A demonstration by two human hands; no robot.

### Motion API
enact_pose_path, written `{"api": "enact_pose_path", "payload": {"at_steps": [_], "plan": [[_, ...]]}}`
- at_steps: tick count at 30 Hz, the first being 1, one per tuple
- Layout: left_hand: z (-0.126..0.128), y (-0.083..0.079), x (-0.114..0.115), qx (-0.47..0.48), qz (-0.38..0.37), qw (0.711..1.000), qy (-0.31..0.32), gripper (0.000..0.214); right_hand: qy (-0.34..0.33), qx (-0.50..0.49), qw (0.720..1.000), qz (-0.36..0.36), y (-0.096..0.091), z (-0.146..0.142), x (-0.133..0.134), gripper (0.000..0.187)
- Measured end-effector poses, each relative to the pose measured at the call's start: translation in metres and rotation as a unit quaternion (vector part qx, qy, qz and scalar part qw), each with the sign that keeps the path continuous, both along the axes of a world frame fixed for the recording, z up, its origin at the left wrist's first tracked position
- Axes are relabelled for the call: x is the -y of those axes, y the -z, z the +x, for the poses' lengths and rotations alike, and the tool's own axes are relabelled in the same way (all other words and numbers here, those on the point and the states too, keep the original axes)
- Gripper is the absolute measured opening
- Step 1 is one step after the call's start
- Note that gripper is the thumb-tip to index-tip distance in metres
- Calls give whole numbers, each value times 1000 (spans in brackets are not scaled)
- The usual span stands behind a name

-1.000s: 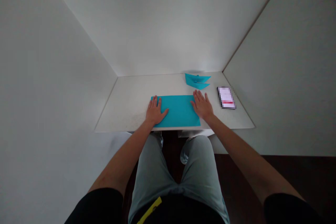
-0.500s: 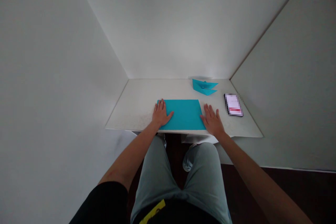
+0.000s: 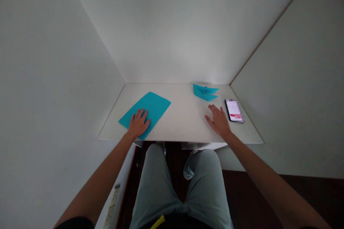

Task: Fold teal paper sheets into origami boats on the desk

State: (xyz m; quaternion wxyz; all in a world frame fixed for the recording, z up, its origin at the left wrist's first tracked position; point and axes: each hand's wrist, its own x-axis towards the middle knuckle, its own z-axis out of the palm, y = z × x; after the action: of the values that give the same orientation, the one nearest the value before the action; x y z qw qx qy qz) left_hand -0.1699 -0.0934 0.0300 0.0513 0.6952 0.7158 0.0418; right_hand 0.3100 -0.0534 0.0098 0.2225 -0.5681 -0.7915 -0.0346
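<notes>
A blue sheet of paper [image 3: 157, 105] lies turned at an angle on the left part of the white tabletop [image 3: 182, 125]. My left hand [image 3: 139, 123] rests on its lower left area with the fingers spread, covering part of it. To the right, my right hand [image 3: 219, 120] is over the tabletop, fingers apart and holding nothing. Beyond that hand a folded blue paper boat [image 3: 204, 93] sits near the back wall.
A phone [image 3: 234, 111] with a lit, blurred screen lies at the right side of the tabletop. Walls enclose the surface at the left, back and right. My knees are below its front edge, and a power strip [image 3: 113, 200] shows at lower left.
The blue sheet has slid to the left and turned at an angle, with my left hand on it. My right hand has come off the sheet's right edge.
</notes>
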Motion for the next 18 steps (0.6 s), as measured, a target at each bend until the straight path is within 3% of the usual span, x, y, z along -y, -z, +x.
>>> {"api": "enact_pose_path", "payload": {"at_steps": [5, 9, 14, 16, 18], "plan": [[18, 4, 16, -39, 8, 992, -119, 75, 82, 29, 996, -6, -28, 19, -80, 67], [5, 5, 21, -43, 38, 985, -161, 74, 119, 83, 988, -50, -30, 18, -114, 51], [-24, 0, 18, -32, 39, 987, -150, 70, 100, 120, 986, -65, -35, 5, -113, 31], [-18, -2, 14, -19, 58, 987, -148, 71, 63, 113, 990, -50, -40, -6, -97, 29], [4, -3, 10, 15, 82, 990, -115, 75, 21, 88, 995, -31, -41, -22, -73, 28]]}}
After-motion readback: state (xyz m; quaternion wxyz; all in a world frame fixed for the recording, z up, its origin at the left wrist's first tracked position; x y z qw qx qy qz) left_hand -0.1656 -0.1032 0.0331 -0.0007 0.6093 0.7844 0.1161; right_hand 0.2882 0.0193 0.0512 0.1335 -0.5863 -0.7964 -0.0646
